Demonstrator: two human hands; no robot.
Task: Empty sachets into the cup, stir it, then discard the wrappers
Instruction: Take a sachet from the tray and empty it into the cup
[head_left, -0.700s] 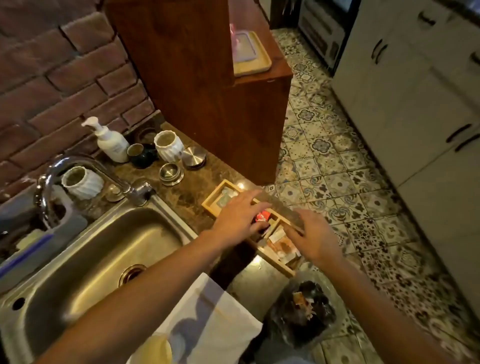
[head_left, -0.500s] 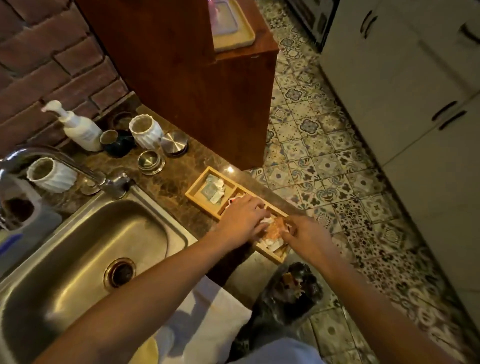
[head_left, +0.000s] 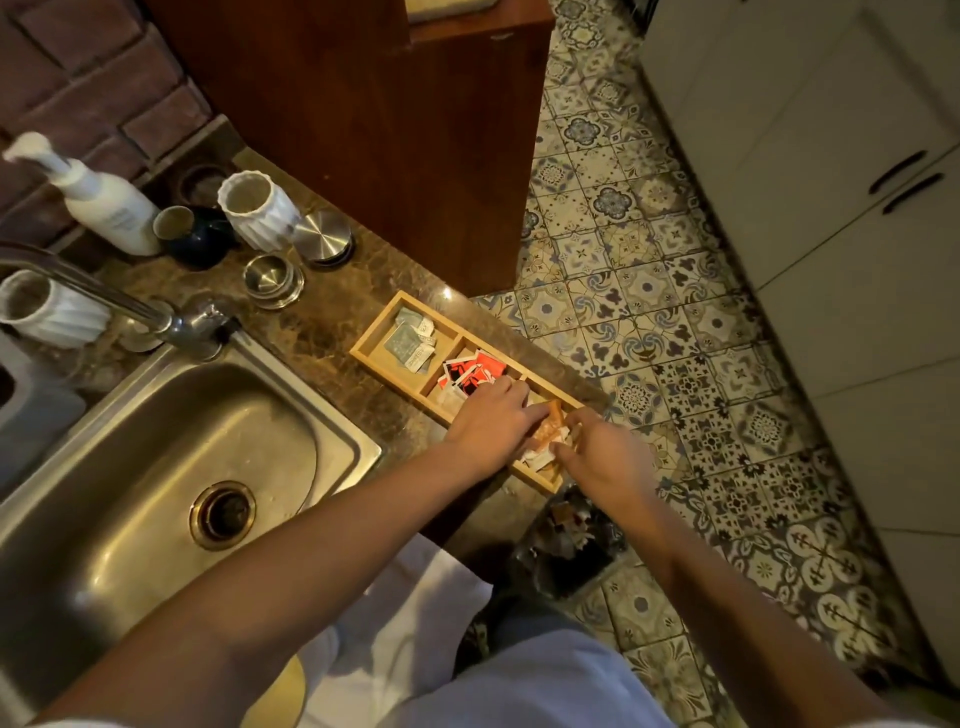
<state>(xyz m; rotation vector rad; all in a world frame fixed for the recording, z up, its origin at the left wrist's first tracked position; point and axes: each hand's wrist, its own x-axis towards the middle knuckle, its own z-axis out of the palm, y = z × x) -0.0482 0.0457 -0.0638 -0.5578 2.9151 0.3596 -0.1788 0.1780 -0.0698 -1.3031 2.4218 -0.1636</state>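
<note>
A wooden tray (head_left: 372, 340) with three compartments lies on the brown counter by the sink. Its far compartment holds grey sachets (head_left: 410, 340), the middle one red sachets (head_left: 472, 375). Both hands are over the near compartment. My left hand (head_left: 491, 423) and my right hand (head_left: 597, 457) pinch an orange and white sachet (head_left: 548, 434) between their fingertips, just above other sachets there. A white ribbed cup (head_left: 257, 210) stands at the back of the counter, another white ribbed cup (head_left: 44, 309) behind the tap.
A steel sink (head_left: 156, 467) fills the left, with a tap (head_left: 130, 306) over it. A pump bottle (head_left: 98, 200), a dark cup (head_left: 195, 236) and two steel lids (head_left: 324, 234) stand at the back. A black bin bag (head_left: 569, 540) with scraps sits on the floor below the tray.
The view has tilted down and shifted. Both hands have closed in over the near compartment, and their fingers now pinch the orange sachet together.
</note>
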